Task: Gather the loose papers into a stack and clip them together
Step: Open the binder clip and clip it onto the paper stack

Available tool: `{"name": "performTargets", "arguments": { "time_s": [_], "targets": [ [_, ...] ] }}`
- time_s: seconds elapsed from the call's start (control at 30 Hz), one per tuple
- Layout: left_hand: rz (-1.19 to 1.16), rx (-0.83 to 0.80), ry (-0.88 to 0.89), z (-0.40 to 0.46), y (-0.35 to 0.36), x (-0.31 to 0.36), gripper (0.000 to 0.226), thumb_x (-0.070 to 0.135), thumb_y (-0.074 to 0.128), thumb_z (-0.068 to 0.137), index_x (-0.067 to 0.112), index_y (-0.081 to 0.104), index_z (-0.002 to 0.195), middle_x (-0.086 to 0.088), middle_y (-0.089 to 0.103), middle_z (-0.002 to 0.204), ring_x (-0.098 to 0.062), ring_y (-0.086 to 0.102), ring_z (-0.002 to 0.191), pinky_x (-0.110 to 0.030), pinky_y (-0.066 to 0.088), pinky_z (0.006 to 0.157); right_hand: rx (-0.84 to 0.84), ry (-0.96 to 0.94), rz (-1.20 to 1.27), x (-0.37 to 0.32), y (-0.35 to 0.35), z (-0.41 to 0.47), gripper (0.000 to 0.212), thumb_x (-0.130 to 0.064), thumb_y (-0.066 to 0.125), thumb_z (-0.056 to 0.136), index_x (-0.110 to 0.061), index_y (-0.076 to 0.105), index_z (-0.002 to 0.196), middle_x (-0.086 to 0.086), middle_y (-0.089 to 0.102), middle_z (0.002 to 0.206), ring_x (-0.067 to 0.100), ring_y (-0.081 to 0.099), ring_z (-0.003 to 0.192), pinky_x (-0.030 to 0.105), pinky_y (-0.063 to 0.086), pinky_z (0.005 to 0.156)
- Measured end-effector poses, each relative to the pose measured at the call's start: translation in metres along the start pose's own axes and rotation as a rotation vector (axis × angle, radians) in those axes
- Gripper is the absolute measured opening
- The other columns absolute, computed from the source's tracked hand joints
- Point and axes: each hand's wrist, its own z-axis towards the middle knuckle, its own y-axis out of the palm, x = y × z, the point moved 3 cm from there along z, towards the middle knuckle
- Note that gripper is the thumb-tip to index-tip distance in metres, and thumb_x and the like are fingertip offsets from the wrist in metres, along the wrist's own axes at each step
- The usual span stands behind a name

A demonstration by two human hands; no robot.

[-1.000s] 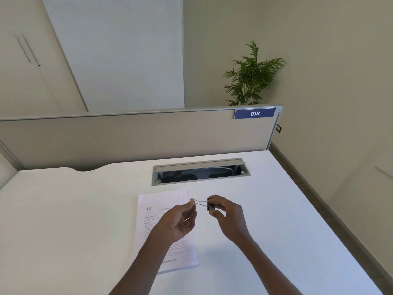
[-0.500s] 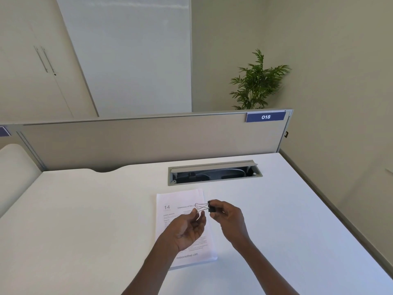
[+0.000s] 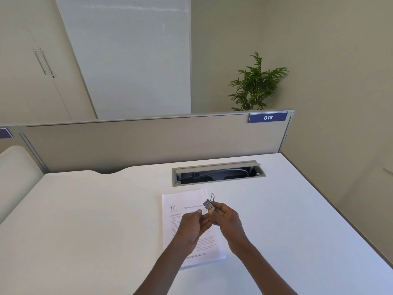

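A white desk (image 3: 85, 220) fills the lower frame, with an open slot (image 3: 219, 173) set in it. A grey screen (image 3: 148, 143) stands behind, marked by a blue sign (image 3: 268, 117). A green plant (image 3: 256, 84) is seen at upper right, cupboard doors (image 3: 32, 60) at upper left.

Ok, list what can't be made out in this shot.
- Head view: middle of the paper stack, covered by the left hand and right hand.
- Binder clip: whether its mouth is open, too small.
- Body text: too small and blurred.
- Cable tray contents: dark, under its lid.
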Motion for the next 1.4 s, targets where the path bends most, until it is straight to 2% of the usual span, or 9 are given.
{"name": "performTargets", "arguments": {
  "time_s": [0.17,0.3,0.43,0.53,0.7,0.83,1.1,1.27,1.4],
  "targets": [
    [0.305,0.103,0.182,-0.001,-0.004,0.009,0.031,0.011,0.034,0.105,0.000,0.063,0.103,-0.013,0.077,0.091,-0.021,0.076,0.084,-0.032,0.060,0.081,0.127,-0.141,-0.203,-0.015,0.009,0.005,0.008,-0.023,0.069,0.088,-0.026,0.071,0.096,-0.012,0.077,0.091,0.001,0.070,0.092,0.019,0.053,0.081],
    [0.384,0.190,0.260,0.005,-0.011,0.015,0.017,0.013,0.039,0.104,0.004,0.052,0.098,-0.015,0.073,0.097,-0.026,0.075,0.085,-0.036,0.058,0.080,0.247,-0.206,-0.343,-0.022,0.015,0.012,0.019,-0.023,0.060,0.095,-0.026,0.072,0.081,-0.013,0.076,0.074,0.008,0.072,0.073,0.026,0.059,0.068],
    [0.416,0.208,0.316,0.009,-0.018,0.021,0.015,0.006,0.039,0.102,0.007,0.048,0.092,-0.016,0.072,0.092,-0.027,0.074,0.082,-0.034,0.058,0.075,0.318,-0.182,-0.289,-0.023,0.018,0.014,0.016,-0.018,0.060,0.095,-0.017,0.070,0.083,-0.005,0.076,0.073,0.015,0.074,0.070,0.021,0.059,0.060],
    [0.411,0.205,0.312,0.011,-0.024,0.024,0.012,0.006,0.039,0.103,0.003,0.049,0.096,-0.015,0.073,0.089,-0.026,0.074,0.080,-0.033,0.059,0.074,0.332,-0.080,-0.159,-0.023,0.019,0.017,0.018,-0.014,0.059,0.095,-0.013,0.072,0.082,0.002,0.077,0.075,0.022,0.074,0.071,0.029,0.061,0.064],
    [0.339,0.165,0.287,0.011,-0.029,0.029,0.013,0.008,0.040,0.104,0.003,0.051,0.097,-0.013,0.073,0.085,-0.021,0.073,0.072,-0.023,0.058,0.063,0.286,0.083,0.004,-0.025,0.020,0.017,0.020,-0.014,0.058,0.097,-0.007,0.073,0.085,0.009,0.077,0.079,0.024,0.074,0.077,0.029,0.062,0.069],
    [0.342,0.147,0.283,0.013,-0.034,0.030,0.016,0.013,0.042,0.104,0.006,0.056,0.099,-0.012,0.075,0.090,-0.025,0.074,0.080,-0.031,0.059,0.074,0.245,0.187,0.128,-0.021,0.021,0.020,0.021,-0.012,0.056,0.098,-0.002,0.072,0.089,0.016,0.073,0.085,0.027,0.069,0.079,0.035,0.061,0.076],
    [0.297,0.087,0.182,0.023,-0.047,0.023,0.023,0.024,0.055,0.099,0.008,0.071,0.102,-0.007,0.074,0.101,-0.020,0.069,0.089,-0.037,0.055,0.086,0.074,0.321,0.403,-0.011,0.026,0.020,0.023,-0.009,0.051,0.100,0.006,0.067,0.093,0.015,0.064,0.079,0.024,0.060,0.072,0.032,0.056,0.066],
    [0.292,0.129,0.210,0.023,-0.047,0.021,0.016,0.023,0.066,0.093,0.013,0.075,0.101,-0.001,0.076,0.092,-0.020,0.069,0.087,-0.035,0.055,0.085,0.097,0.321,0.383,-0.003,0.024,0.025,0.019,-0.010,0.058,0.097,0.005,0.069,0.097,0.015,0.065,0.086,0.024,0.059,0.078,0.033,0.054,0.069],
    [0.350,0.090,0.257,0.018,-0.040,0.022,0.023,0.026,0.056,0.098,0.018,0.075,0.108,0.000,0.077,0.099,-0.018,0.072,0.097,-0.034,0.054,0.090,0.113,0.279,0.284,0.004,0.027,0.028,0.021,-0.016,0.060,0.096,-0.002,0.074,0.101,0.017,0.073,0.102,0.028,0.066,0.096,0.033,0.055,0.079]
  ]
}}
